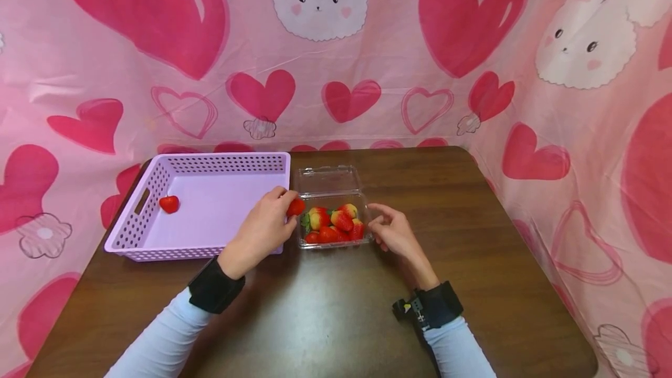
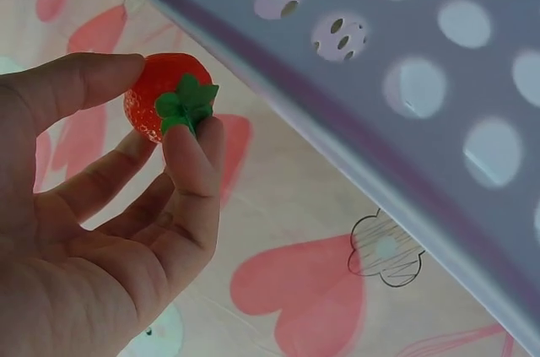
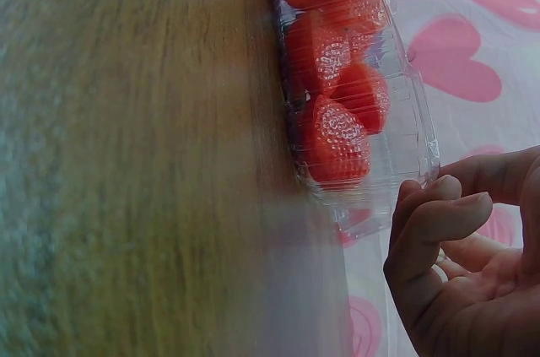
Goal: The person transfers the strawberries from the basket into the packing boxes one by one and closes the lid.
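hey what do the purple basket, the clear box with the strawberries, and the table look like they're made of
Purple basket: looks like matte moulded plastic, with rows of punched holes in its walls. Clear box: thin glossy see-through plastic, since the strawberries show through its wall. Table: dark wood or wood-look laminate with a visible grain and slight sheen; which one cannot be told.

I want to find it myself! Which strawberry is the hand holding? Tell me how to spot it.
Find the purple basket on the brown table. At its right edge, beside the clear box, the left hand pinches one strawberry. It alone is in fingers; the rest lie in the box or basket.
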`<state>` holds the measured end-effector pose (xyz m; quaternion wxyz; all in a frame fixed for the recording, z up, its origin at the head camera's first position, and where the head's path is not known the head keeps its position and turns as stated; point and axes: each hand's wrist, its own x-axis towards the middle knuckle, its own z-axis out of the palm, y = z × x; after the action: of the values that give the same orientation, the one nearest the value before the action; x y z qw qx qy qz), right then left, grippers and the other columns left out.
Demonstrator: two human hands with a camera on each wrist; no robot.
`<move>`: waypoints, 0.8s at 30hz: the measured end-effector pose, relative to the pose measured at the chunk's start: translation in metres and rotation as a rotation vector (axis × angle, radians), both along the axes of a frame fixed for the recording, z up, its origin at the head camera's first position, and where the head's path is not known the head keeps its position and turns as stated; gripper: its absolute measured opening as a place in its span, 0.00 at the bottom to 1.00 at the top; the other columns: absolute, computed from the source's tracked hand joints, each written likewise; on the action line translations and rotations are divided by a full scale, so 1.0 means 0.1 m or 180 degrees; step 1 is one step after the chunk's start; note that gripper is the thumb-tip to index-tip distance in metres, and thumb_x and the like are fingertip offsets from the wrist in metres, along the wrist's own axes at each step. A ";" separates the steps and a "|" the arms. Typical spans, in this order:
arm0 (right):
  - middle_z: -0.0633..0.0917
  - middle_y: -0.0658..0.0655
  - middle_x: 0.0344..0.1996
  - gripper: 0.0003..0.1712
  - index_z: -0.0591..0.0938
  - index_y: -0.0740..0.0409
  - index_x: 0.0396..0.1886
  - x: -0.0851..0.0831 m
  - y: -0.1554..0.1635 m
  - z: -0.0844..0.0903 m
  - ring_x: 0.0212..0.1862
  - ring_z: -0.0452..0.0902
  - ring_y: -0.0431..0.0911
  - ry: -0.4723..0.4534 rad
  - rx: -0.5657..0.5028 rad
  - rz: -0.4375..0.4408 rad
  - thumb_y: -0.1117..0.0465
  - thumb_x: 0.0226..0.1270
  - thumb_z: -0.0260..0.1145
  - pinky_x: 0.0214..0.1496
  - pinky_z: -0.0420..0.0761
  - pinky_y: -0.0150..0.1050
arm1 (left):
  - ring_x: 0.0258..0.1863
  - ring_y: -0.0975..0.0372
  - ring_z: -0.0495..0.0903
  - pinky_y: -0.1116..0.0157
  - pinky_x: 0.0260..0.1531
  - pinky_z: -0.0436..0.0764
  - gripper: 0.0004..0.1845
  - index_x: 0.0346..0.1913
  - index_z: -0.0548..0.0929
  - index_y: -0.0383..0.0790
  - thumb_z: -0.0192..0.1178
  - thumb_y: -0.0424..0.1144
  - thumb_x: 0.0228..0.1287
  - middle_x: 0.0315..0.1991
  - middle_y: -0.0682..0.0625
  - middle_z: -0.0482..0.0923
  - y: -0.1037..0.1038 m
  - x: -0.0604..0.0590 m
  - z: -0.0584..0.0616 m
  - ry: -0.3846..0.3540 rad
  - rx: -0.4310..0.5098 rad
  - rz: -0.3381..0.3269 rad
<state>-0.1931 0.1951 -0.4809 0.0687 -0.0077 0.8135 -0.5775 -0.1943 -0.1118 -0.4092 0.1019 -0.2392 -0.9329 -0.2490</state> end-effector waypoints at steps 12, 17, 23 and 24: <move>0.81 0.59 0.26 0.25 0.78 0.60 0.70 -0.01 0.02 0.00 0.20 0.71 0.49 0.0006 -0.0008 -0.0010 0.68 0.75 0.62 0.21 0.75 0.37 | 0.45 0.46 0.81 0.49 0.54 0.83 0.21 0.56 0.84 0.30 0.73 0.29 0.59 0.47 0.38 0.81 0.11 -0.03 0.02 0.0152 -0.0010 -0.0100; 0.81 0.58 0.26 0.25 0.78 0.60 0.70 0.00 0.00 0.01 0.20 0.71 0.48 0.0005 -0.0020 -0.0015 0.68 0.75 0.62 0.21 0.75 0.37 | 0.47 0.46 0.82 0.49 0.53 0.84 0.23 0.57 0.84 0.31 0.75 0.31 0.59 0.49 0.38 0.83 0.19 -0.01 0.00 0.0145 -0.0173 -0.0143; 0.81 0.58 0.26 0.25 0.78 0.59 0.70 0.00 -0.01 0.01 0.20 0.71 0.49 -0.0029 -0.0028 -0.0002 0.67 0.75 0.62 0.21 0.76 0.37 | 0.48 0.47 0.83 0.50 0.53 0.84 0.24 0.58 0.84 0.32 0.77 0.32 0.59 0.51 0.39 0.83 0.30 0.00 -0.02 0.0110 -0.0240 -0.0241; 0.81 0.58 0.26 0.25 0.78 0.59 0.70 0.00 -0.01 0.01 0.21 0.71 0.49 -0.0032 -0.0026 -0.0001 0.67 0.76 0.62 0.21 0.76 0.37 | 0.48 0.47 0.83 0.50 0.53 0.84 0.24 0.58 0.84 0.32 0.77 0.32 0.59 0.51 0.39 0.83 0.31 0.00 -0.02 0.0097 -0.0229 -0.0258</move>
<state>-0.1926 0.1942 -0.4794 0.0727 -0.0048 0.8107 -0.5809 -0.1939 -0.0804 -0.4114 0.0973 -0.2840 -0.9292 -0.2156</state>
